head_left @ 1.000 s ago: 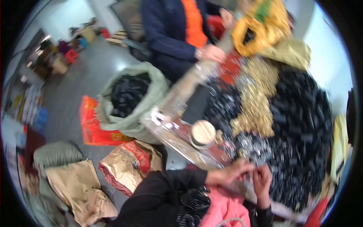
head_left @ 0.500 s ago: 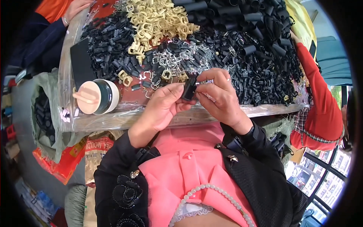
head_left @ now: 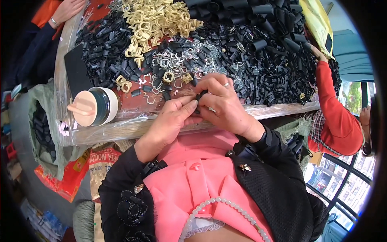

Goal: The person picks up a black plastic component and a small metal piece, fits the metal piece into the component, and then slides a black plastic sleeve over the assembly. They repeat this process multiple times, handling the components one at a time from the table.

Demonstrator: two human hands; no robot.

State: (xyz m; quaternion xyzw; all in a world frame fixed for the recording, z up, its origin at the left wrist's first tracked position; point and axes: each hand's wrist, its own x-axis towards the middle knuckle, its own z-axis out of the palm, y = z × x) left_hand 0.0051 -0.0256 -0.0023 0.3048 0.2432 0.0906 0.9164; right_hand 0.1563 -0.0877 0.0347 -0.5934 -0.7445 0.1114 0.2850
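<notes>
Just over the table's near edge, both my hands meet around a small black plastic part, mostly covered by fingers. My left hand pinches it between thumb and fingers from the left. From the right, my right hand closes over its top with bent fingers; a ring is on one of them. Just beyond my hands lie silver wire clips, cream-coloured plastic frames and loose small black pieces on the red tabletop.
A lidded cup stands at the table's left corner, beside a flat black slab. Behind are heaps of cream parts, small black parts and black tubes. One person's hand rests far left; a red-sleeved arm reaches in right.
My right hand has moved left and closed further over the black part, which is now more hidden. The whole view has shifted slightly. The red-sleeved person's hand has come more into sight.
</notes>
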